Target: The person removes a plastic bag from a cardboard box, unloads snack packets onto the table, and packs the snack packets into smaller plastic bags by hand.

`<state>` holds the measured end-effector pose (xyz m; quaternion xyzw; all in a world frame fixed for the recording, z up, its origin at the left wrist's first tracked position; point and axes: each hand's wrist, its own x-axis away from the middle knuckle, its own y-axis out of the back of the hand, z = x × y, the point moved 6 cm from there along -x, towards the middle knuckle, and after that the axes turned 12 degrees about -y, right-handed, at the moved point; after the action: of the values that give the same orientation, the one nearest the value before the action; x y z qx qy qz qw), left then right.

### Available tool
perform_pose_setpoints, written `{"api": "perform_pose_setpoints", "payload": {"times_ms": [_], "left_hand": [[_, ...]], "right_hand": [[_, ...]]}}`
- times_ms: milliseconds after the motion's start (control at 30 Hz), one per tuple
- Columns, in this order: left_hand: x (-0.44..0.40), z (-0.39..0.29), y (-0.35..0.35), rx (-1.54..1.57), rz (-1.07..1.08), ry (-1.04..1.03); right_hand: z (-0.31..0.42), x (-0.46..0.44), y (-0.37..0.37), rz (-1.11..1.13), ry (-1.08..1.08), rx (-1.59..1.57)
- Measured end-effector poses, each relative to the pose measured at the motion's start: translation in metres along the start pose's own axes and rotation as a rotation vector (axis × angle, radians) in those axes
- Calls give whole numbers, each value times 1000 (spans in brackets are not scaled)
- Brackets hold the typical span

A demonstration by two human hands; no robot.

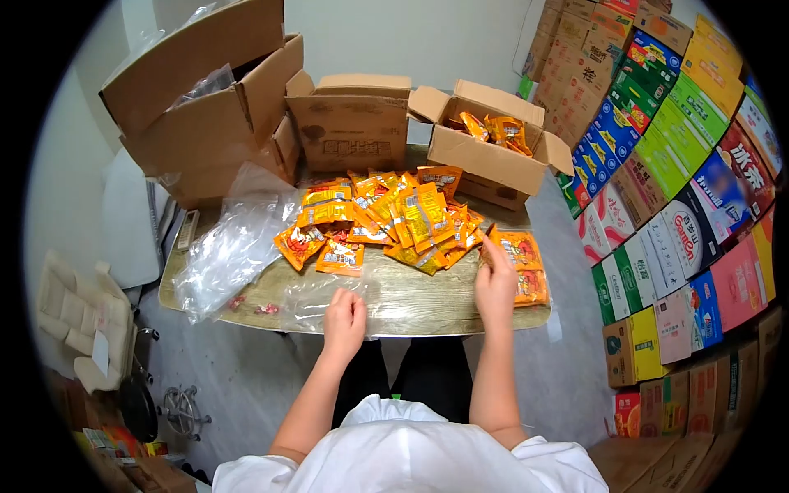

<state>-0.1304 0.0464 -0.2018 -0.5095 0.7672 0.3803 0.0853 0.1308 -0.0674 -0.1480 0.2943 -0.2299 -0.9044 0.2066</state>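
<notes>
My left hand [343, 319] is closed at the table's front edge, pinching a clear plastic bag [308, 306] that lies flat beside it. On the right, my right hand [495, 283] is closed around an orange snack packet, mostly hidden by the fingers. Just beyond that hand, more orange packets [528, 287] lie flat in a small stack at the table's right end. A loose heap of orange and yellow snack packets [378, 209] covers the middle of the table.
Large clear plastic bags [234, 255] lie crumpled at left, near small red bits [267, 309]. Behind stand open cardboard boxes [353, 131]; the right box [485, 156] contains packets. Stacked cartons [657, 205] line the right side. A beige chair [86, 320] stands at left.
</notes>
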Motion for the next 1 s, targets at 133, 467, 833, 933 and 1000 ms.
{"api": "perform_pose_setpoints", "payload": {"times_ms": [133,467,833,933,1000], "left_hand": [[-2,-1,-2,49,-8,8],[-3,-13,0,19,-29,4],[-1,-8,-10,-29,-48,47],[-3,-17,-11,-48,-55,21],[-5,-20,-11,-43,-69,20]], "right_hand": [[17,9,8,259,-234,-441],[30,65,-58,782,-539,-841],[38,69,-73,540,-278,-657],[44,74,-74,446,-185,-545],[48,77,-72,459,-155,-505]]}}
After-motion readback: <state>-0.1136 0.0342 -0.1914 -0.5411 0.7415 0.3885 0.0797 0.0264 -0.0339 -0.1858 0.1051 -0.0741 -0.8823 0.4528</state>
